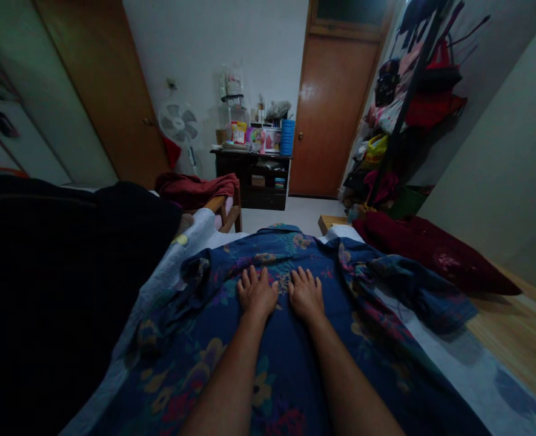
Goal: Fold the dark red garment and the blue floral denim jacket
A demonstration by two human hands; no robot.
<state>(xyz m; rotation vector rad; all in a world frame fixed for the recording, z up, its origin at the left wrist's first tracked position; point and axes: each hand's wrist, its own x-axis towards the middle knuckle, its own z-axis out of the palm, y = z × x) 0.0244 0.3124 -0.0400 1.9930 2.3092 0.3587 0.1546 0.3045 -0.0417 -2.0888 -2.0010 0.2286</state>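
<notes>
A dark blue shirt with a flower print point(286, 351) lies spread out on the bed, its collar at the far end and its sleeves out to both sides. My left hand point(257, 293) rests flat on the upper part of the shirt, fingers spread. Beside it, my right hand point(306, 295) also lies flat on the cloth with the fingers apart. A small gap separates the two thumbs. Some folds show near the collar and along both sleeves; the right sleeve point(424, 287) reaches toward the bed's wooden edge.
A large black cloth point(68, 284) covers the left side. To the right lies a dark red cushion point(435, 254) by the wooden bed edge point(513, 339). Beyond the bed stand a chair with red cloth point(199, 188), a fan point(180, 123), a black cabinet point(249, 197) and hanging bags point(435, 103).
</notes>
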